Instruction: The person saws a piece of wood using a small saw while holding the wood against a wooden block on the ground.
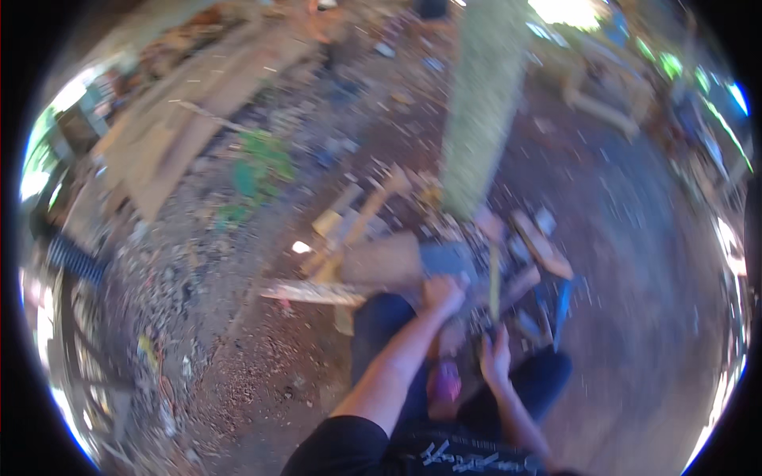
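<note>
The picture is smeared by motion. My left hand (444,293) is closed at the near edge of a flat grey-blue piece (446,260), beside a brown wooden block (382,260); what lies inside its fingers is hidden. Lower and to the right, my right hand (496,357) is closed round the dark end of a narrow yellow-green strip (494,278). This strip points away from me, up to the loose wood pieces. Too blurred to name, it is long, thin and straight.
A pale greenish post (486,103) rises just beyond the work spot. Wood offcuts (541,244) and a blue-edged tool (563,309) lie at the right. A light plank (313,292) is at the left. Farther off, wide boards (182,119) lie near green leaves (262,166).
</note>
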Tool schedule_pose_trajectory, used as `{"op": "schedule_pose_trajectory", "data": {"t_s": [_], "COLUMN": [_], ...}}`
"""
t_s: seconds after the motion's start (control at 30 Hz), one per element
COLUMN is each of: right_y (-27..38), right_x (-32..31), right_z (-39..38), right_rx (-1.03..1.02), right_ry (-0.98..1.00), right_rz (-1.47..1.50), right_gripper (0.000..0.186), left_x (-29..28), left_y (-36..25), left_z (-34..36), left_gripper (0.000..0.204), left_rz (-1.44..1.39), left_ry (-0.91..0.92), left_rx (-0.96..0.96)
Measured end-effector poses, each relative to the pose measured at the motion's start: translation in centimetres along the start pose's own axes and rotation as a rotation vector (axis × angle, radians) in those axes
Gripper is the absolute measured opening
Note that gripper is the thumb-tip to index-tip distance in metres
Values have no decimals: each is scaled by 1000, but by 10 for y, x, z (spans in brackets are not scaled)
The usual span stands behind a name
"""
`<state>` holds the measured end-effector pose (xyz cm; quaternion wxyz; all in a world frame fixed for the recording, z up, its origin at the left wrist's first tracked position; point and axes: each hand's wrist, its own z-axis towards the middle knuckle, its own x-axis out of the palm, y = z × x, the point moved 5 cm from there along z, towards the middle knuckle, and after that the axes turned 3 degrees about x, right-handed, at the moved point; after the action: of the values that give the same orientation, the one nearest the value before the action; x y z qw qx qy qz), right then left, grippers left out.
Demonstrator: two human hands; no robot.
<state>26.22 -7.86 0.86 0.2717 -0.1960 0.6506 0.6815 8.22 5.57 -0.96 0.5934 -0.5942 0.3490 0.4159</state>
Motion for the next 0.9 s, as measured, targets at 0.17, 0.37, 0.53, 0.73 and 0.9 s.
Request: {"op": "schedule_pose_trajectory", "data": {"t_s": [0.17,0.37,0.53,0.73,0.9], "right_y": [6,-16,1,21,20], "right_x": [25,19,12,6,11], "right_z": [27,34,43,36,22], "right_rx": [217,247,209,191,211], "right_ry": [189,122,119,180,204], "right_rz": [-234,-347,-380,-397,-498], "right_gripper": [51,50,32,33,35], "left_x": [1,12,15,22,18], "left_y": [19,-3,-6,-1,-10], "left_z": [20,17,18,37,36], "left_gripper": [50,47,43,46,53], "left_rz": [56,99,249,-32,73], "left_ry": [-123,-130,-236,-3,123], "left_rx": [18,26,12,-97,-148]}}
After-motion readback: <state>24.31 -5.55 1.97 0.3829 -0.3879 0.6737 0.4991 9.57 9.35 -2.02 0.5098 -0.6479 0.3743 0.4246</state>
